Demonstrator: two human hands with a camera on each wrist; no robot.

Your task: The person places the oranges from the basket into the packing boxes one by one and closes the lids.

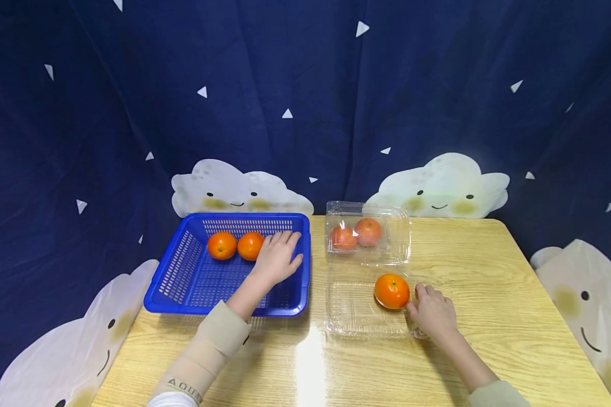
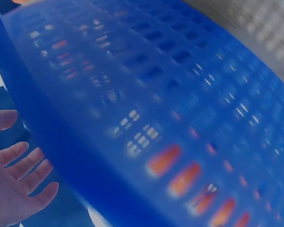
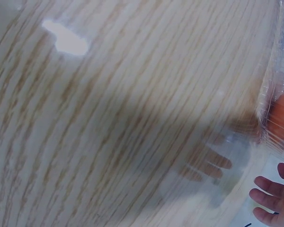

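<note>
My left hand (image 1: 280,257) is over the right side of a blue plastic basket (image 1: 193,305), its fingers spread beside an orange (image 1: 250,246); another orange (image 1: 222,246) lies to the left. In the left wrist view nothing shows between the loosely bent fingers of that hand (image 2: 19,189). My right hand (image 1: 434,311) is at the right edge of a clear plastic clamshell box (image 1: 356,328), close to an orange (image 1: 392,291) inside its near half. Its fingers look loosely bent in the right wrist view; whether they touch the box cannot be told.
Two more oranges (image 1: 369,232) show through the clear far half (image 1: 397,249) of the clamshell. Basket and box stand side by side on a wood-grain table (image 1: 494,282). Behind the table hangs a dark blue curtain (image 1: 305,73) with clouds and triangles.
</note>
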